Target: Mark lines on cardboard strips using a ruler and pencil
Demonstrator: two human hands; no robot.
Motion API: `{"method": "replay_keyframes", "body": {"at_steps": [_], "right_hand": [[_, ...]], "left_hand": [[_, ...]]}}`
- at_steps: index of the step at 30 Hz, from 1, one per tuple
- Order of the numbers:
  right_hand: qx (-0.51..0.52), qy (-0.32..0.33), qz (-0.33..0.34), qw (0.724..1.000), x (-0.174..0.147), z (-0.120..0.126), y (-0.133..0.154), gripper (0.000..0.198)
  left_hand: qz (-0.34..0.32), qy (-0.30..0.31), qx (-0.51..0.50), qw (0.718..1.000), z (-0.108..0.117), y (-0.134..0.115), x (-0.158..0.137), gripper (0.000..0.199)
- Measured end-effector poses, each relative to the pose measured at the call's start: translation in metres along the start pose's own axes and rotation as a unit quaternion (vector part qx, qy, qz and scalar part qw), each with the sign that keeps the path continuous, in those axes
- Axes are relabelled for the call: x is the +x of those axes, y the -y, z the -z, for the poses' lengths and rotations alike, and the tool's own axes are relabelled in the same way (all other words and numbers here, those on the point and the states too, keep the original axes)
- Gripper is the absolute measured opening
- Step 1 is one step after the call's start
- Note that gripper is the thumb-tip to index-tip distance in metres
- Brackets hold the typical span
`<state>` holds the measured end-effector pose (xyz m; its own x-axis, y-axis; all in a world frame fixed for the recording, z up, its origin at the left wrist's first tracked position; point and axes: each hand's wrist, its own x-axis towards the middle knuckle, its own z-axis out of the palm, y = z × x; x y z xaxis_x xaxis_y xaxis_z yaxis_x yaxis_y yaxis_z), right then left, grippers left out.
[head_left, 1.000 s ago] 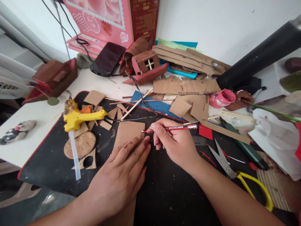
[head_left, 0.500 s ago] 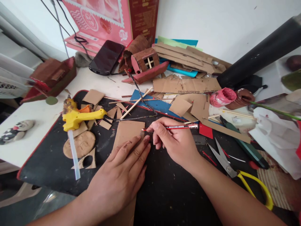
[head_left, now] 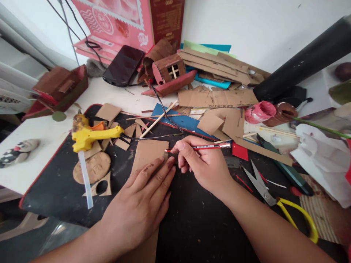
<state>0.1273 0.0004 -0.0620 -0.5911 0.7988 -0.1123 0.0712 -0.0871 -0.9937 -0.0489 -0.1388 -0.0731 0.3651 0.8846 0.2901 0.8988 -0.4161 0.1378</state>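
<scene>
A long strip of brown cardboard (head_left: 150, 150) lies on the black mat (head_left: 203, 226), partly hidden under my left hand (head_left: 145, 193). That hand rests flat on the strip with its fingers stretched out, and the fingertips carry brown stains. My right hand (head_left: 204, 164) is closed around a red pencil (head_left: 210, 147) held almost level. The pencil's tip meets the right edge of the cardboard, close to my left fingertips. Just left of the strip are cardboard scraps (head_left: 122, 144) and a yellow glue gun (head_left: 95, 135) with a clear glue stick in it.
Scissors (head_left: 267, 197) with yellow handles and a green utility knife (head_left: 287, 168) lie at the right. Behind stand paint pots (head_left: 260, 112), a painted cardboard boat (head_left: 170, 78), a phone (head_left: 124, 65) and stacked cardboard (head_left: 216, 65). A second boat (head_left: 59, 87) is at far left.
Both hands, the pencil and the cardboard strip stay practically in place. The whole view has shifted only very slightly.
</scene>
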Motion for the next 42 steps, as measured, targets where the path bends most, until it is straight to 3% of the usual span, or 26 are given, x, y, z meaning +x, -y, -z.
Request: {"method": "replay_keyframes", "body": {"at_steps": [42], "right_hand": [[0.031, -0.007, 0.002, 0.999, -0.0001, -0.0007, 0.0018, 0.039]], "left_hand": [[0.014, -0.007, -0.023, 1.000, -0.0033, -0.0008, -0.0030, 0.054]]}}
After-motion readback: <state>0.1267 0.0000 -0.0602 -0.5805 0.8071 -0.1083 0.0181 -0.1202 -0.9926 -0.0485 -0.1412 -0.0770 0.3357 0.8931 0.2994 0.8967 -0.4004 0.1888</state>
